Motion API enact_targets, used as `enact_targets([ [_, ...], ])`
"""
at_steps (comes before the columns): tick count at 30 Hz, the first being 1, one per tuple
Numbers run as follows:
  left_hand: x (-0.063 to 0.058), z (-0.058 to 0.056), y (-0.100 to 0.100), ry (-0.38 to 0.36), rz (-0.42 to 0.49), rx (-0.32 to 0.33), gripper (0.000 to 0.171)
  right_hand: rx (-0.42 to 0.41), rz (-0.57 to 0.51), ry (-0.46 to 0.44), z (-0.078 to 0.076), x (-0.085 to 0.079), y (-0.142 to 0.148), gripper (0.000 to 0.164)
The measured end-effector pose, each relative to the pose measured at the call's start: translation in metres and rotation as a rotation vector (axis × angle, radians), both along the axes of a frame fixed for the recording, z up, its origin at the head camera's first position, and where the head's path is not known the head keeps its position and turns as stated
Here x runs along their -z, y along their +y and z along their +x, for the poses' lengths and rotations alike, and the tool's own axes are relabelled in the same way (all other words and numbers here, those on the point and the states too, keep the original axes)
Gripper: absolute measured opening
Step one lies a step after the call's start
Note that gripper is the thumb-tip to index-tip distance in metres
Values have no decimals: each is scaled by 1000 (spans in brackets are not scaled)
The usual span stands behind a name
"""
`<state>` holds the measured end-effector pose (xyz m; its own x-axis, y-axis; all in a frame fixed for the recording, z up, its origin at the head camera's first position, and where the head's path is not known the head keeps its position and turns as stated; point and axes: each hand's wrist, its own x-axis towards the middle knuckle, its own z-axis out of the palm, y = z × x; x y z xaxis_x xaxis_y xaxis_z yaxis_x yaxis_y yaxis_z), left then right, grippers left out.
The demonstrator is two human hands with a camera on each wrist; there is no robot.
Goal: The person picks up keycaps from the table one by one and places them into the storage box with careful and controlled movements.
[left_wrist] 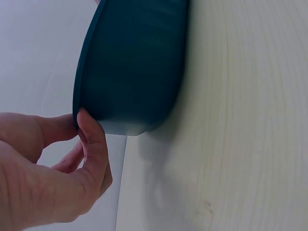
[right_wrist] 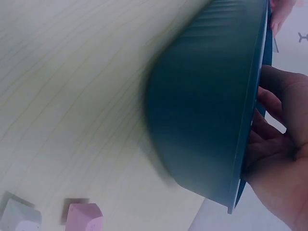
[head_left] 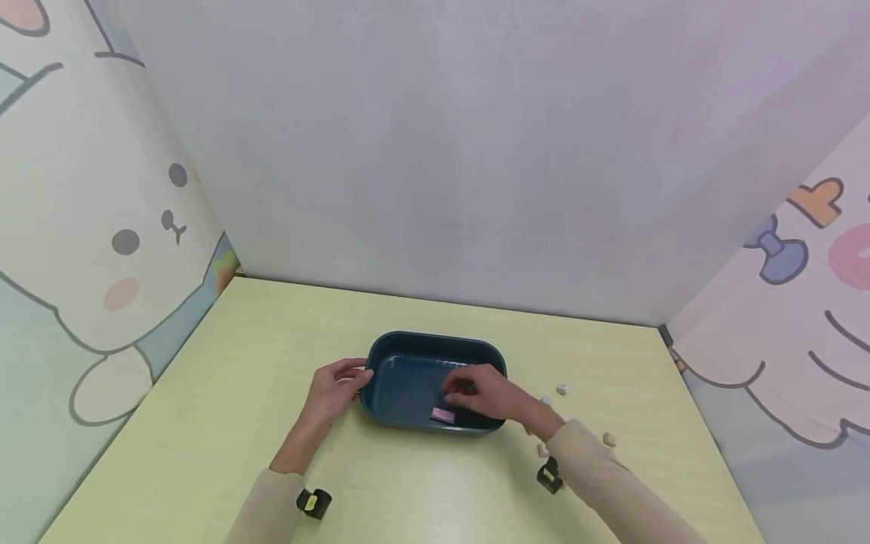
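Note:
A dark teal rectangular basin (head_left: 408, 389) with rounded corners stands on the table. My left hand (head_left: 334, 393) pinches its left rim between thumb and fingers; the left wrist view shows the same grip on the basin wall (left_wrist: 134, 62). Inside, toward the front right, lies a small pink block (head_left: 442, 415). Just above and beside that block is my right hand (head_left: 485, 391), reaching over the right rim with loosely bent fingers and nothing visible between them. In the right wrist view the rim partly hides its fingertips.
Several small pale blocks lie right of the basin, among them one at the back (head_left: 563, 389) and one farther right (head_left: 609, 439). The right wrist view shows a white block (right_wrist: 20, 216) and a pink one (right_wrist: 84, 217). A pale wall (head_left: 435, 166) closes off the table's back.

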<state>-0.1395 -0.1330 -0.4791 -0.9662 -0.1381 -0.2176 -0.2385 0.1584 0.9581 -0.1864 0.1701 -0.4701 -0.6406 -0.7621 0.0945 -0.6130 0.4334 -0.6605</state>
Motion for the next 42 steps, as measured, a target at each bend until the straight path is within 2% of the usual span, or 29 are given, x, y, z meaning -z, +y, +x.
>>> enact_targets([
  [7, 2, 0, -1, -7, -1, -1, 34, 59, -12, -28, 1, -3, 5, 17],
  [17, 2, 1, -1, -1, 7, -3, 34, 93, -69, -3, 3, -4, 15, 22],
  [32, 0, 3, 1, -7, 10, -9, 34, 216, -113, 9, 12, -14, 33, 21],
  [36, 1, 2, 1, -2, 15, -10, 34, 224, -137, 24, 12, -14, 38, 22],
  [42, 1, 2, 1, 1, 19, -8, 33, 241, -174, -8, 12, -14, 47, 20],
])
